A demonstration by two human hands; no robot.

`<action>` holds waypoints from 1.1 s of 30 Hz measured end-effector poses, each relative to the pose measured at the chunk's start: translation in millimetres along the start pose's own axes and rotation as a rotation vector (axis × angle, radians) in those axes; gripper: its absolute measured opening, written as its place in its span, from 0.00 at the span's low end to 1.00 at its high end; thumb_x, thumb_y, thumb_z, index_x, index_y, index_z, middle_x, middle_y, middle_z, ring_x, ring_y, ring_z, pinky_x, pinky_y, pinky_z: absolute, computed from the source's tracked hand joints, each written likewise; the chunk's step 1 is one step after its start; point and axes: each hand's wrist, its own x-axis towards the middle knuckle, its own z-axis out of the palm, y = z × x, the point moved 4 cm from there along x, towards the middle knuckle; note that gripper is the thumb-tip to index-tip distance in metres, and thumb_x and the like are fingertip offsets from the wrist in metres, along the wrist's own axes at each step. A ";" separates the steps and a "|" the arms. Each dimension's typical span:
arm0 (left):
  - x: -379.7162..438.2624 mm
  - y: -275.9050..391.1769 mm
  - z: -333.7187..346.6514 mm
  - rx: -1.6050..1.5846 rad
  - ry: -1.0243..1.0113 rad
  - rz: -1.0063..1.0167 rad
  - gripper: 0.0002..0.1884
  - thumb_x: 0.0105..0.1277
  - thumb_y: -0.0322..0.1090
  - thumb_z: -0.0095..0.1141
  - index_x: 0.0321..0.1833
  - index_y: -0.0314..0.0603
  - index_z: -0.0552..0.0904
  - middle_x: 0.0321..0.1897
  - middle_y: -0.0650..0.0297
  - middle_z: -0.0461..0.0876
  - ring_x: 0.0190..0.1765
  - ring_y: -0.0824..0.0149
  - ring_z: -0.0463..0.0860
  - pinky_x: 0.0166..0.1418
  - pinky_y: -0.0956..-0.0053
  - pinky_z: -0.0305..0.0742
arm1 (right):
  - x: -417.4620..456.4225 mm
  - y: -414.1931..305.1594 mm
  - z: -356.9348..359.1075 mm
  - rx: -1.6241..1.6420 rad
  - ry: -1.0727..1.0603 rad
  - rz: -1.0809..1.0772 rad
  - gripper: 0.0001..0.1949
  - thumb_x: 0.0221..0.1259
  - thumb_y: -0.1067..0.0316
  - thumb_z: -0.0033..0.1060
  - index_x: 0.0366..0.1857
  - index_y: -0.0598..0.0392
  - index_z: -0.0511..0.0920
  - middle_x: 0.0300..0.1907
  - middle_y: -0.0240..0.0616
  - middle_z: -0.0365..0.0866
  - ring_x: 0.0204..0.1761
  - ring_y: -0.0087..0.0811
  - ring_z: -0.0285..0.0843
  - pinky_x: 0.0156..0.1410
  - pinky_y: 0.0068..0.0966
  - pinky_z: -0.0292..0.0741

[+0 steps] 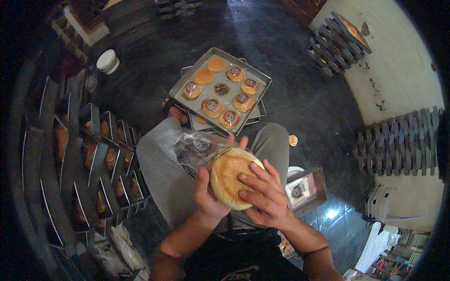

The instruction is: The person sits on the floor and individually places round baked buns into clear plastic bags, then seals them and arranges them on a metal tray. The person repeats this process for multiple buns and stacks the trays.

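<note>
A round golden-brown bread (pixel 233 181) lies between my two hands above my lap. My left hand (pixel 211 196) supports it from the left and below, thumb up along its edge. Across its upper face spread the fingers of my right hand (pixel 265 193). A clear printed plastic bag (pixel 197 147) is at the bread's upper left, near my left knee; whether it is around part of the bread I cannot tell. Beyond my knees, a metal baking tray (pixel 200 96) holds several round breads, some in clear printed bags (pixel 230 118), two unwrapped (pixel 204 76).
More trays lie under the front one. Stacked metal trays of bread (pixel 91 161) stand at the left, others (pixel 397 144) at the right by the wall. Right of my knee is a metal box (pixel 318 189) with printed bags (pixel 299 191). A white bucket (pixel 108 61) stands upper left.
</note>
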 end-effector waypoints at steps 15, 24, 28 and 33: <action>8.4 22.2 -12.1 0.166 -0.027 0.064 0.55 0.59 0.56 0.59 0.84 0.44 0.44 0.83 0.44 0.43 0.84 0.42 0.42 0.84 0.45 0.42 | 8.6 -5.3 46.6 -0.092 0.071 0.024 0.26 0.48 0.73 0.73 0.57 0.54 0.84 0.65 0.48 0.80 0.72 0.51 0.72 0.78 0.55 0.58; 0.1 19.8 -41.6 0.352 -0.054 0.223 0.54 0.61 0.45 0.66 0.84 0.41 0.45 0.81 0.48 0.54 0.82 0.46 0.56 0.83 0.52 0.52 | 16.5 -5.9 61.6 -0.145 0.028 0.108 0.27 0.47 0.71 0.73 0.58 0.55 0.82 0.68 0.50 0.76 0.75 0.51 0.69 0.81 0.58 0.50; -1.1 35.4 -29.0 -0.068 0.018 0.129 0.50 0.65 0.48 0.61 0.84 0.42 0.45 0.81 0.46 0.55 0.81 0.43 0.56 0.83 0.51 0.51 | 10.3 8.3 57.6 -0.147 -0.078 -0.042 0.27 0.48 0.70 0.73 0.58 0.54 0.82 0.68 0.47 0.77 0.74 0.50 0.69 0.81 0.63 0.46; -0.4 28.9 -23.8 0.147 -0.076 0.175 0.49 0.67 0.54 0.60 0.83 0.42 0.48 0.81 0.44 0.55 0.81 0.42 0.57 0.83 0.50 0.50 | 13.4 8.6 56.3 -0.208 -0.075 -0.071 0.25 0.52 0.72 0.68 0.60 0.54 0.81 0.66 0.47 0.79 0.72 0.50 0.72 0.81 0.63 0.45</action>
